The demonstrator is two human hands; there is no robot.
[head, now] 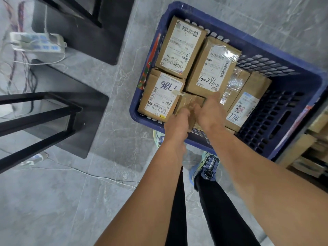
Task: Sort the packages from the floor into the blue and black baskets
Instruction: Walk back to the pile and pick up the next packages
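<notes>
Head view. Left hand [177,119] and right hand [209,112]: both grasping one small taped package [192,101], which lies directly under their fingers. Package sits inside blue basket [134,110], at its near edge, between left labelled box [160,96] and right labelled box [246,105].
</notes>
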